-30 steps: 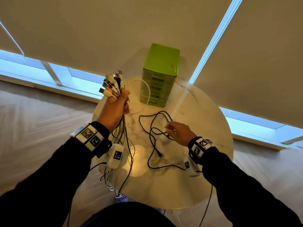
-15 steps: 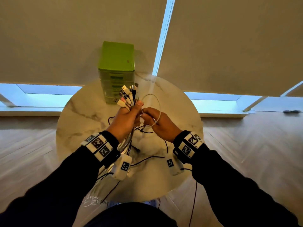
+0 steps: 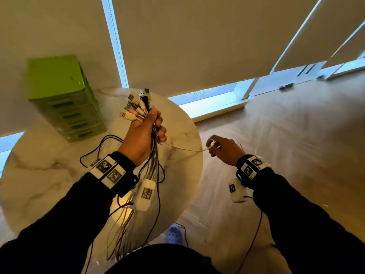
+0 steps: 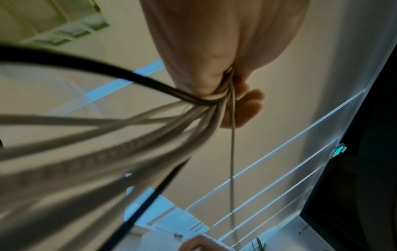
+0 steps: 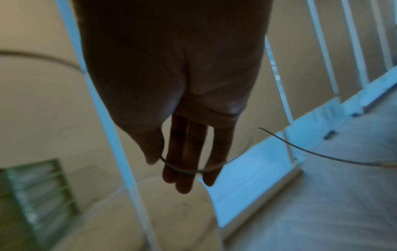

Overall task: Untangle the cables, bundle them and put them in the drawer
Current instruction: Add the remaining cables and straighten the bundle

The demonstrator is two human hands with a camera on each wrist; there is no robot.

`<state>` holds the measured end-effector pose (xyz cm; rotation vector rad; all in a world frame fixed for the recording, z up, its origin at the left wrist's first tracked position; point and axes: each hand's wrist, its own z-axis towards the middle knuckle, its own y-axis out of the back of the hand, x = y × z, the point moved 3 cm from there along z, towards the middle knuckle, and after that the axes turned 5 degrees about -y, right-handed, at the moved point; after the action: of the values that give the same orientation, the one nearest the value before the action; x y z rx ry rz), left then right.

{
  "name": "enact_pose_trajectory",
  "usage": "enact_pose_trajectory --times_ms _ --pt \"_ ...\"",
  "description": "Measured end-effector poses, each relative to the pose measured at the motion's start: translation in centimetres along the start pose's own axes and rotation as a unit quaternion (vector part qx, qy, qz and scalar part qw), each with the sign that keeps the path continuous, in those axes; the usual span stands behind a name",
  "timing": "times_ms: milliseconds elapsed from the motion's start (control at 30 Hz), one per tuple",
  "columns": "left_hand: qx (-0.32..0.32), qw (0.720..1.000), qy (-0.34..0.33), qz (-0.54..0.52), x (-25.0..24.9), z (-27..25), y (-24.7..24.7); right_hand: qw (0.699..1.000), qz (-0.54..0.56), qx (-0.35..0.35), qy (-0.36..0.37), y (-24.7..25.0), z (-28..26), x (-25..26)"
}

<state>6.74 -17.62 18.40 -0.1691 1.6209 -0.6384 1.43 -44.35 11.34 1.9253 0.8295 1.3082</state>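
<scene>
Nearest, cable tails [image 3: 126,230] hang down off the near edge of the round marble surface [image 3: 39,186]. Above them the left hand [image 3: 143,135] is fisted tight round the cable bunch [image 4: 150,129], plug ends [image 3: 136,107] fanned out above the knuckles. One thin white cable [image 3: 185,149] runs taut from that fist out past the right edge of the surface to the right hand [image 3: 223,150], held over the floor. Right wrist view: the cable lies across the fingers [image 5: 184,163], thumb against it; fingers fairly straight, a light pinch, can't tell how firm. A loose black cable [image 3: 98,147] lies on the surface behind the left wrist. Green drawer unit [image 3: 65,99] stands at the far left edge, drawers all closed.

Step in hand looks like drawing one cable free. Best done with a slow, straight pull away from the fist, left grip firm on the plugs so the rest don't slip, stopping if the cable snags.
</scene>
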Motion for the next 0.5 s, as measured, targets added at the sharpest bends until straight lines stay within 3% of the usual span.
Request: enact_pose_trajectory --times_ms 133,200,300,433,500 --pt "0.014 0.999 0.019 0.027 2.4 0.2 -2.5 0.990 -0.044 0.107 -0.083 -2.8 -2.1 -6.7" --pt "0.024 0.998 0.036 0.035 3.7 0.2 -3.6 0.992 -0.025 0.101 -0.075 -3.2 -3.1 -7.0" --pt "0.044 0.997 0.053 0.044 5.5 0.5 -5.0 0.996 0.064 0.046 -0.036 -2.8 -3.8 -4.8" --pt "0.067 0.993 0.063 0.074 7.3 0.6 -7.3 0.973 0.188 0.127 0.042 -2.6 -5.1 0.6" --pt "0.069 0.991 0.070 0.091 7.9 0.8 -8.2 0.971 0.189 0.123 0.080 -2.2 -5.5 2.4"
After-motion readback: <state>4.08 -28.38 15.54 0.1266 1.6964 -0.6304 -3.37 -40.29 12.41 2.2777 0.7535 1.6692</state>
